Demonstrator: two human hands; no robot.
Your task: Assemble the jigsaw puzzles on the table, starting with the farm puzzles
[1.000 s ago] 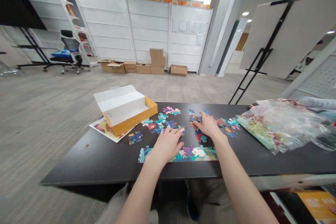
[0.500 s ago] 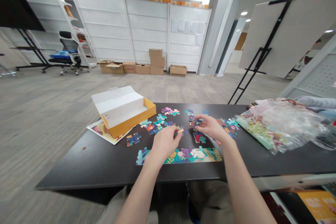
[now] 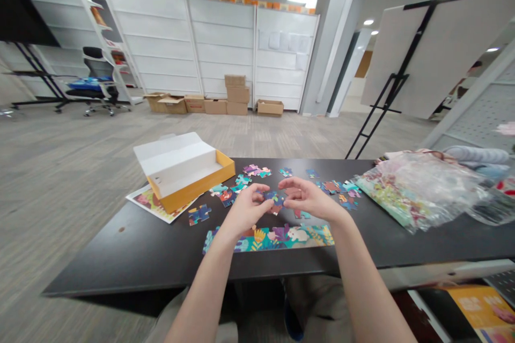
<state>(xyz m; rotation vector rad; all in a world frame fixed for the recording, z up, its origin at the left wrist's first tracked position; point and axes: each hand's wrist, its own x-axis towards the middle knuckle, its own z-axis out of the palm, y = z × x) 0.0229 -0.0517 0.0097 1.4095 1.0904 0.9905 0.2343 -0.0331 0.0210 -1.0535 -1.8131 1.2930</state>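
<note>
A dark blue puzzle piece [image 3: 275, 202] is held between my two hands above the black table. My left hand [image 3: 250, 208] grips its left side with thumb and fingers, and my right hand [image 3: 308, 198] has its fingertips at the right side. Nearer the front edge lies a joined puzzle strip [image 3: 281, 238] with a white rabbit and yellow plants. Loose pieces [image 3: 252, 170] are spread behind my hands, and more [image 3: 332, 186] lie to the right. One separate piece [image 3: 199, 214] rests left of my left hand.
An open yellow box [image 3: 197, 185] sits at the left on a printed sheet [image 3: 139, 199]. Plastic-wrapped packages [image 3: 422, 187] cover the table's right part. Past the black table [image 3: 132, 257] stand cardboard boxes [image 3: 237, 94], an office chair and a board on an easel.
My right hand has moved left, bringing the dark blue piece toward my left hand, so the two hands now meet around it. The view has shifted slightly.
</note>
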